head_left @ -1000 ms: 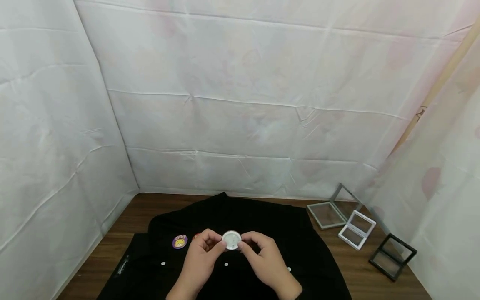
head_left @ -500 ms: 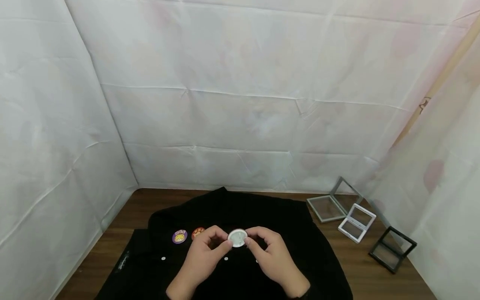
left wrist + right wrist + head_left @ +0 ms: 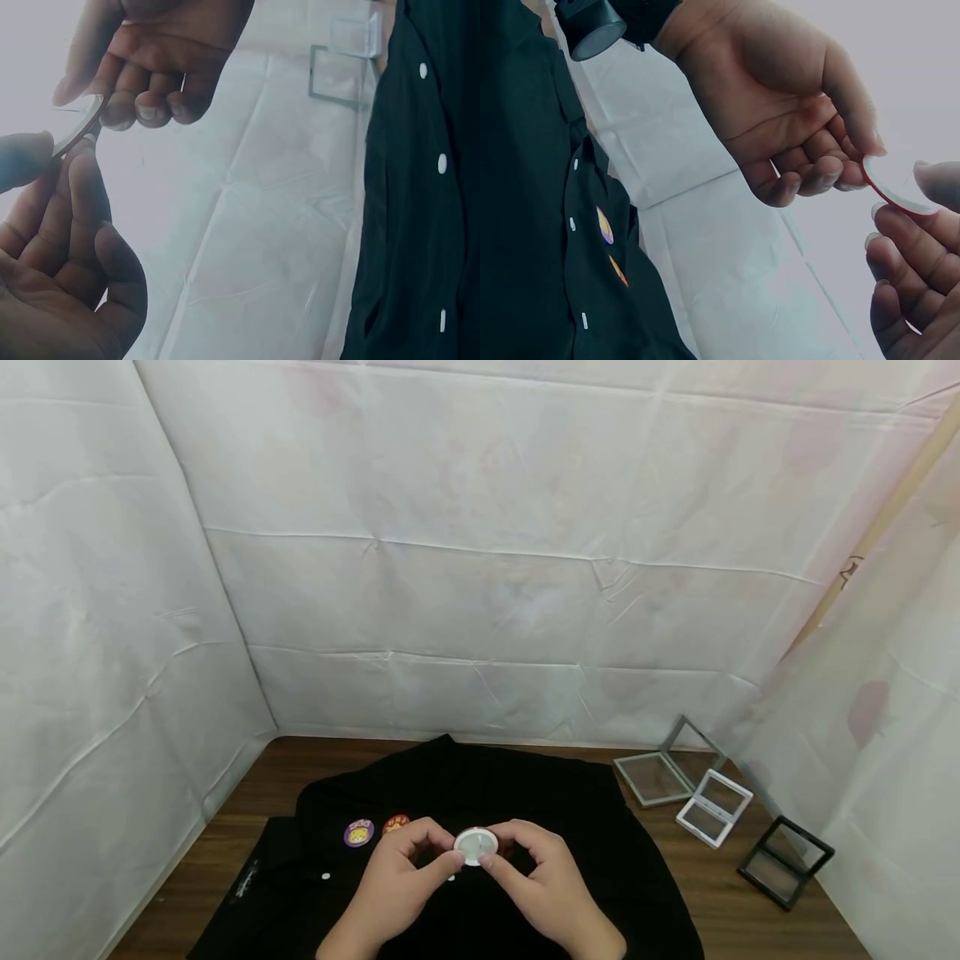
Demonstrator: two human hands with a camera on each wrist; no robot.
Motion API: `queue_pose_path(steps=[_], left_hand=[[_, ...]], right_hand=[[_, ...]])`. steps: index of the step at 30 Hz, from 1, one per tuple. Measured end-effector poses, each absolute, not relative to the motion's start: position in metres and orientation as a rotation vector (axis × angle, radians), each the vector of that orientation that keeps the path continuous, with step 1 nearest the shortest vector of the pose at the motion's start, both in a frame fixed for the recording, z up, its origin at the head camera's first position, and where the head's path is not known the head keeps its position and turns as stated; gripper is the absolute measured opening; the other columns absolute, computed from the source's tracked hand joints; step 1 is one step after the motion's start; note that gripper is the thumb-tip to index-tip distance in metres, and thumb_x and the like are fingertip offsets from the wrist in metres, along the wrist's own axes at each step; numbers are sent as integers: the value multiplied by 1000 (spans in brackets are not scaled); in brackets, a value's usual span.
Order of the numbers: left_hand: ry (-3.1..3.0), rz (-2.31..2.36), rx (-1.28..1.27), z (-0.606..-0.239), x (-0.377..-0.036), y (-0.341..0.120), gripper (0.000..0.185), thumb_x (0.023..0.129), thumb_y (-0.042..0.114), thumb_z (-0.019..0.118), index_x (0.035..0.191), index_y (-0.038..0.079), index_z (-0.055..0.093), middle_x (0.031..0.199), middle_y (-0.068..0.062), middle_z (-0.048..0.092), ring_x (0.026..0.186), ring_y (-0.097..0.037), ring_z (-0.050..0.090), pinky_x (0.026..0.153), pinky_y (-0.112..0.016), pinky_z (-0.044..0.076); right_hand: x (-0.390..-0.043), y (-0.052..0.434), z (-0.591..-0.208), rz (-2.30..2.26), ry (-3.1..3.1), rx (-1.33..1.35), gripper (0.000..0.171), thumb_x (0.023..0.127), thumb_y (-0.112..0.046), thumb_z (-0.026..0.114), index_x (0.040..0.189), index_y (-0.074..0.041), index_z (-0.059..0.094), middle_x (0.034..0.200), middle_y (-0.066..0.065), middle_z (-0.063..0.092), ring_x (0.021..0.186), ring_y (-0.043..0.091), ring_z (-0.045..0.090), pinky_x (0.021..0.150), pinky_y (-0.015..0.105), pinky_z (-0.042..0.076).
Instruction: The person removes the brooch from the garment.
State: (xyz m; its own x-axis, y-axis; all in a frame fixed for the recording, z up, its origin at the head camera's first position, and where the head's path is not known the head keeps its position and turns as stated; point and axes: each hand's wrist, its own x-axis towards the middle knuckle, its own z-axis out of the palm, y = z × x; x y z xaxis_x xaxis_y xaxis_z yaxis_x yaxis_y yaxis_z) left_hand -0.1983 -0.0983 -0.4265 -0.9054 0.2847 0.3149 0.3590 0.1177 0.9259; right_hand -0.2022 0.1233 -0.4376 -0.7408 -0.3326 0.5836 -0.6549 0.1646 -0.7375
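My left hand [image 3: 401, 877] and right hand [image 3: 547, 881] hold a round pin badge [image 3: 476, 846] between them above a black shirt [image 3: 525, 785]. Each pinches one edge of it between thumb and fingers. Its white back with a thin pin faces up in the head view. A red rim shows along the badge [image 3: 900, 196] in the right wrist view, while its printed front is turned away. Two more badges lie on the shirt to the left: one purple with a yellow figure [image 3: 358, 833], one red [image 3: 395, 823] partly behind the left hand.
Three hinged square frames with clear panes stand opened on the wooden table [image 3: 738, 910] at the right: grey [image 3: 654, 778], white [image 3: 714, 807] and black [image 3: 785, 862]. Pale cloth [image 3: 480, 610] hangs around the table's back and sides.
Both hands have shifted slightly right with the badge, and its back now looks more tilted. The head view has moved a little. The red badge shows more beside the left hand.
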Motion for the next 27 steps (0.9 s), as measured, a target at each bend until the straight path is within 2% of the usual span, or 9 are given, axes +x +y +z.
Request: queue_pose_path(steps=[8, 13, 27], left_hand=[[-2275, -1919, -764, -425, -195, -97, 7, 96, 9, 72, 93, 15, 71, 95, -1, 71, 88, -20, 69, 77, -35, 57], [-2287, -1863, -808, -423, -192, -97, 14, 94, 4, 72, 94, 18, 71, 94, 9, 71, 86, -18, 68, 74, -33, 57], [-2392, -1814, -729, -421, -188, -95, 14, 95, 11, 74, 91, 24, 71, 93, 14, 70, 89, -19, 68, 78, -34, 57]], right_hand=[[-197, 121, -433, 1575, -2164, 904, 18, 96, -13, 75, 109, -25, 73, 98, -9, 71, 84, 11, 63, 72, 30, 55], [-197, 121, -433, 1566, -2122, 962, 20, 96, -6, 73, 109, -22, 72, 100, -9, 70, 84, 11, 63, 73, 30, 56], [-194, 118, -436, 1578, -2073, 952, 18, 98, -4, 69, 101, -22, 69, 94, -8, 68, 81, 11, 61, 71, 29, 54]])
